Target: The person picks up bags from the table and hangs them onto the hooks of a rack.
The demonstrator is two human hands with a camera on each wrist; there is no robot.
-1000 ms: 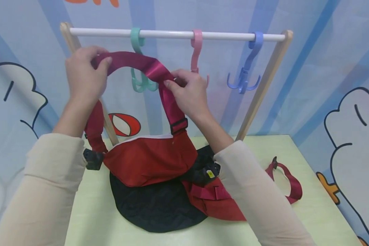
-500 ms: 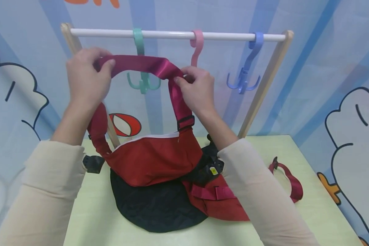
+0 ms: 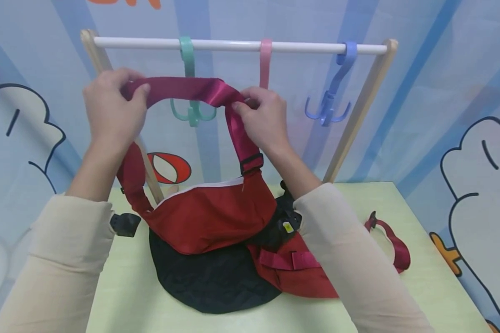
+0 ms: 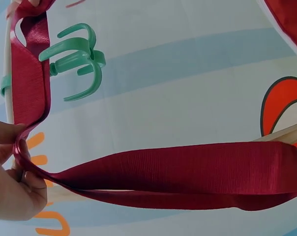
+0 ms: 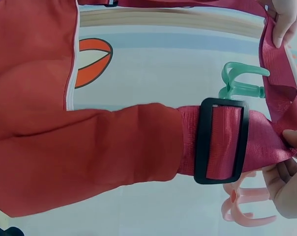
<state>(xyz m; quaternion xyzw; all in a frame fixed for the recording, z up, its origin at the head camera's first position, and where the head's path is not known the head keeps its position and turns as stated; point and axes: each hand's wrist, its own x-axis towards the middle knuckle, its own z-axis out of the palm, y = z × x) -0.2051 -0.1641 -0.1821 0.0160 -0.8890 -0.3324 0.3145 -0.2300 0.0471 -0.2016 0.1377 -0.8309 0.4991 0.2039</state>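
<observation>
A red fabric bag (image 3: 208, 217) with a white-edged opening hangs from its dark-red strap (image 3: 175, 89), raised in front of the rack. My left hand (image 3: 115, 104) pinches the strap's upper left, and my right hand (image 3: 263, 115) pinches it at the upper right, where the webbing twists. In the right wrist view a black slider buckle (image 5: 221, 141) sits on the strap below my right fingers. The left wrist view shows the strap (image 4: 197, 169) folded between my left thumb and fingers. Behind the raised strap hangs a green hook (image 3: 193, 111).
A white bar (image 3: 229, 45) on wooden posts also carries a pink hook (image 3: 265, 62) and a blue hook (image 3: 328, 104). Beneath the bag, a black round cloth (image 3: 212, 286) lies on the pale table (image 3: 125, 277). Another red bag (image 3: 293, 277) with a looped strap lies right.
Both hands moved slightly right, and the strap between them stretched flatter; since then they have stayed nearly in place. The green and pink hooks turned a little on the bar.
</observation>
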